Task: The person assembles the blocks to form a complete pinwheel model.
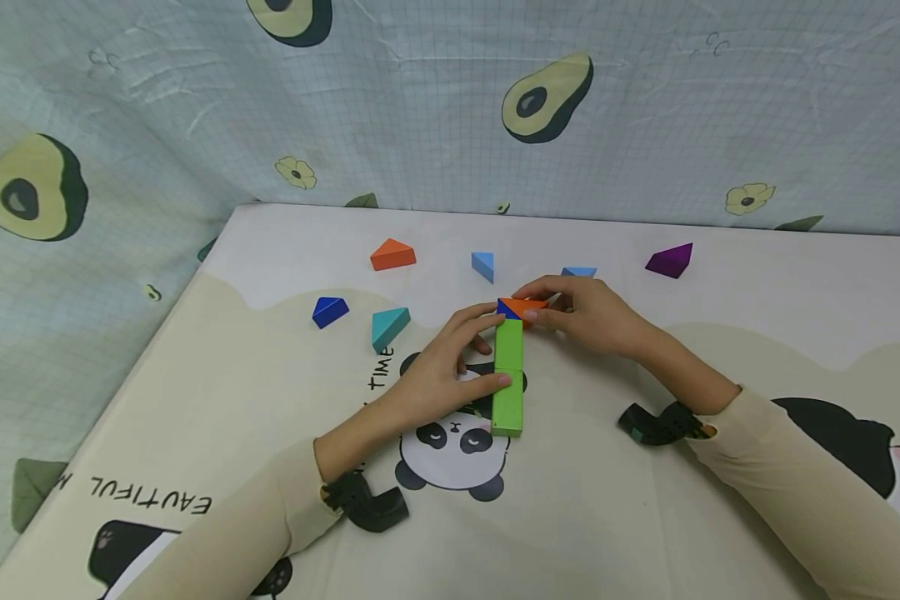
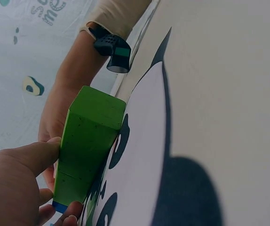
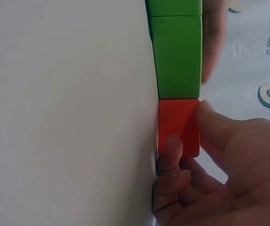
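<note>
Two green rectangular blocks point(image 1: 507, 403) lie end to end on the printed cloth, in line away from me. Against their far end sit a blue triangular block point(image 1: 506, 312) and an orange triangular block point(image 1: 522, 307), side by side. My right hand point(image 1: 596, 315) pinches the orange block between thumb and fingers; in the right wrist view its red-orange face point(image 3: 179, 122) meets the green end. From the left, my left hand point(image 1: 438, 371) touches the row, thumb extended onto the nearer green block and a fingertip at the blue one. The left wrist view shows that thumb on the green side point(image 2: 85, 146).
Beyond the row lie another orange triangular block point(image 1: 393, 255), a light blue triangle point(image 1: 483, 266), a second light blue piece point(image 1: 579, 272) partly behind my right hand, and a purple block point(image 1: 670, 261). Dark blue point(image 1: 331, 312) and teal point(image 1: 390, 328) triangular blocks lie left.
</note>
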A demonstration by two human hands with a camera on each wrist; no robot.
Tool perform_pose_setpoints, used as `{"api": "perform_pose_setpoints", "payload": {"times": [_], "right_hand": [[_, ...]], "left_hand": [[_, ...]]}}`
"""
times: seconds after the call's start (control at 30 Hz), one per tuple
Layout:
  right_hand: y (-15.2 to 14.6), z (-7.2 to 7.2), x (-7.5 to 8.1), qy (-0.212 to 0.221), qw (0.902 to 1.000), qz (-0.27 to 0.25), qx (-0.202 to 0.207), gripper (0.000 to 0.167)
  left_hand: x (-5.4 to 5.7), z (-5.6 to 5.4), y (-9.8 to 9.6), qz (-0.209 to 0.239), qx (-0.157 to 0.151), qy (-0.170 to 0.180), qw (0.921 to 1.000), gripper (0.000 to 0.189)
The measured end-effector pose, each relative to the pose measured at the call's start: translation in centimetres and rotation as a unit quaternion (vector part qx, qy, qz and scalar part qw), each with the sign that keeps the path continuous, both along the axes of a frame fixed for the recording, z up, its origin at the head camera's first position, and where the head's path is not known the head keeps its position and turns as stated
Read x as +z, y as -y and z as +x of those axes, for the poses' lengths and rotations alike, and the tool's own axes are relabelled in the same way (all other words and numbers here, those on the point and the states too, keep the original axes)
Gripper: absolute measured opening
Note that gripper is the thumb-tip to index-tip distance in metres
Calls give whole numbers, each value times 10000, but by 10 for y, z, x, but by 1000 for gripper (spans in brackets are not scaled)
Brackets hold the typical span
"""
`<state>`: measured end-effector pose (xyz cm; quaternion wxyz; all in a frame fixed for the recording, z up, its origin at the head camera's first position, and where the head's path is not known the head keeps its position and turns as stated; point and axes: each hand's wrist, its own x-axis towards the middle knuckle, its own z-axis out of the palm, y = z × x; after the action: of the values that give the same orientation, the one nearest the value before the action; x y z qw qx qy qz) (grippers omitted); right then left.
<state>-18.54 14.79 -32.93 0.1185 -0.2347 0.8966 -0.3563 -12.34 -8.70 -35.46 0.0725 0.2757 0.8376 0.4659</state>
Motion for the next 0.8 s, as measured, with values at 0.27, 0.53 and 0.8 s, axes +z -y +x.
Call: {"api": "perform_pose_setpoints", "payload": {"times": [0.27, 0.53, 0.8], "right_hand": [[0, 0, 1, 5, 10000, 25, 10, 32], [0, 0, 1, -19, 10000, 62, 25, 33], [-1, 0, 1, -37, 10000, 30, 50, 34]], "left_hand": [[0, 0, 0, 6, 5, 0, 10000, 66], [0, -1, 0, -34, 8, -25, 10000, 66], [0, -1, 0, -24, -1, -2, 10000, 66]]}}
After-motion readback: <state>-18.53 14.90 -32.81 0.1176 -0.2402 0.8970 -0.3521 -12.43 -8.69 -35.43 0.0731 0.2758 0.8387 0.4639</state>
